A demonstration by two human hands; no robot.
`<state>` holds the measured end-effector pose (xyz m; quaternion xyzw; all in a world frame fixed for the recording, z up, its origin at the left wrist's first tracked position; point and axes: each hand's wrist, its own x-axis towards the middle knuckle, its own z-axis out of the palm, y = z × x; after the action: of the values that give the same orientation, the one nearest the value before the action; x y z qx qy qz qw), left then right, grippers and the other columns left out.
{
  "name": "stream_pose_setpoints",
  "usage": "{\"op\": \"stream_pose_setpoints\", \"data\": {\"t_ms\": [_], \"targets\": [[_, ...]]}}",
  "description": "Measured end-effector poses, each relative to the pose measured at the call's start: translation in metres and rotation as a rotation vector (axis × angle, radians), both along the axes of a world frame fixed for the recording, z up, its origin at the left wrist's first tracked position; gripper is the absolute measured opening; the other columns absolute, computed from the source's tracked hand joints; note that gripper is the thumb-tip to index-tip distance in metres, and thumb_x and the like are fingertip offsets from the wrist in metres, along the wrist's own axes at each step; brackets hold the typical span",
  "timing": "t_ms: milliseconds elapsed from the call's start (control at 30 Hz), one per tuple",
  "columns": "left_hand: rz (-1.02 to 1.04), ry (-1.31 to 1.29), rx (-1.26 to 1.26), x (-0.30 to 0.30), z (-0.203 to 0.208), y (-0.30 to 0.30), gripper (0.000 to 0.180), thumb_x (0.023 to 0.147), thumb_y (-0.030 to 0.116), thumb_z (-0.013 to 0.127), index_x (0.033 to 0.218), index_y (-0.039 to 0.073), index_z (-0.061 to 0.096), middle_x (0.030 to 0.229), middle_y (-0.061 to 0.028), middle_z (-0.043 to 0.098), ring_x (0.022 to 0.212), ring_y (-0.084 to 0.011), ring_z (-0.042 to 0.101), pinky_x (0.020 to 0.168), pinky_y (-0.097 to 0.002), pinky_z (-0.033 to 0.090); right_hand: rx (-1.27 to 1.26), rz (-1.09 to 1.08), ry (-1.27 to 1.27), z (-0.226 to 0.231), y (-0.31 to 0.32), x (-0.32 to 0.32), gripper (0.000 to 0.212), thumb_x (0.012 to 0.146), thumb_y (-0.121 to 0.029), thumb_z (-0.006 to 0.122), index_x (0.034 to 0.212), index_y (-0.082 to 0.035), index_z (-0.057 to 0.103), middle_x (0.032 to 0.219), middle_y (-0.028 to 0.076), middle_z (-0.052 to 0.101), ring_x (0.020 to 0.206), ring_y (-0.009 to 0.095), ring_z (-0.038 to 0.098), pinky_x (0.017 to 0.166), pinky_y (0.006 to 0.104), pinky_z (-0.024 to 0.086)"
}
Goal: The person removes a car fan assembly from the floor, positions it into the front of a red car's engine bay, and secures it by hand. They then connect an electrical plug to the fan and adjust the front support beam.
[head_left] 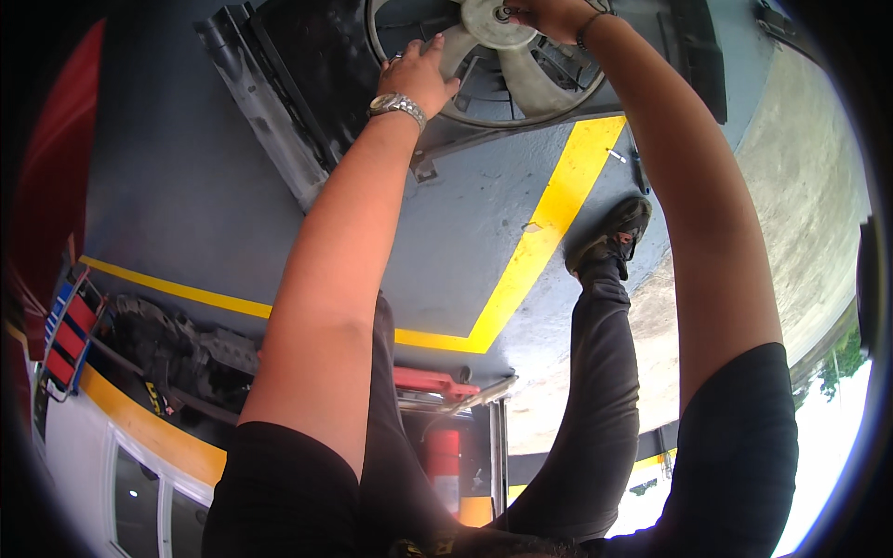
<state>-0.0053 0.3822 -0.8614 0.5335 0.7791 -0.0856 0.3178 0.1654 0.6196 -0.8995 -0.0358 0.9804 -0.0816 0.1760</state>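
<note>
A car radiator fan with pale grey blades (532,86) sits inside a round ring on a black shroud (312,51), at the top of the head view. My left hand (420,76) rests on the ring and a blade at the fan's left side, its fingers stretched out and holding nothing. At the round fan hub (486,22), my right hand (555,17) has its fingers bent together over the centre. Whatever they pinch there is too small and partly covered to make out.
Grey floor carries a yellow painted line (549,223). Near my shoe (614,237) lie a dark-handled tool (640,175) and a small white stick (616,155). Dark car parts (177,344) lie at the left, below a red panel (56,167). A red cylinder (444,456) stands by my legs.
</note>
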Motion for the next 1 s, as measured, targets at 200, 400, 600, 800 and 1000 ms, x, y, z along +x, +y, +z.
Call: {"op": "stream_pose_setpoints", "data": {"t_ms": [200,400,600,800,1000], "targets": [[-0.052,0.059,0.004,-0.014,-0.006,0.009,0.082,0.092,0.043,0.071,0.164,0.029,0.035,0.166,-0.0124,0.039,0.145,-0.0335,0.048,0.121,-0.0489,0.037,-0.09,-0.391,-0.245,0.041,-0.003,-0.013,0.032,0.102,-0.043,0.057,0.126,-0.027,0.071,0.128,0.007,0.07,0.121,0.03,0.066,0.095,0.0493,0.054],[-0.057,0.003,0.012,-0.023,-0.006,0.011,0.082,0.092,0.043,0.072,0.164,0.029,0.035,0.164,-0.0128,0.041,0.145,-0.0357,0.047,0.123,-0.0479,0.035,-0.216,-0.51,-0.194,0.033,-0.01,-0.006,0.034,0.104,-0.044,0.051,0.123,-0.023,0.071,0.11,0.014,0.075,0.1,0.039,0.072,0.087,0.0514,0.055],[-0.052,0.013,-0.054,-0.013,-0.001,0.007,0.08,0.093,0.047,0.071,0.163,0.031,0.036,0.162,-0.0127,0.044,0.144,-0.0344,0.049,0.124,-0.0474,0.034,-0.43,-0.991,0.056,0.008,-0.055,0.019,0.035,0.103,-0.039,0.059,0.115,-0.007,0.067,0.094,0.023,0.074,0.087,0.044,0.072,0.077,0.0537,0.056],[-0.021,-0.026,0.003,-0.022,-0.005,0.007,0.079,0.092,0.046,0.072,0.162,0.032,0.038,0.163,-0.0129,0.042,0.147,-0.0341,0.046,0.125,-0.048,0.032,-0.766,-1.13,0.13,0.008,-0.058,0.036,0.03,0.105,-0.029,0.062,0.123,-0.005,0.067,0.099,0.017,0.075,0.087,0.03,0.072,0.076,0.0429,0.056],[-0.015,-0.024,0.067,-0.021,-0.01,0.005,0.081,0.088,0.048,0.076,0.16,0.029,0.044,0.159,-0.0137,0.048,0.144,-0.0314,0.049,0.12,-0.0485,0.036,-1.086,-1.247,-0.003,-0.006,-0.057,0.029,0.027,0.106,-0.022,0.063,0.121,-0.001,0.069,0.087,0.003,0.069,0.075,0.015,0.063,0.067,0.0323,0.052]]}}
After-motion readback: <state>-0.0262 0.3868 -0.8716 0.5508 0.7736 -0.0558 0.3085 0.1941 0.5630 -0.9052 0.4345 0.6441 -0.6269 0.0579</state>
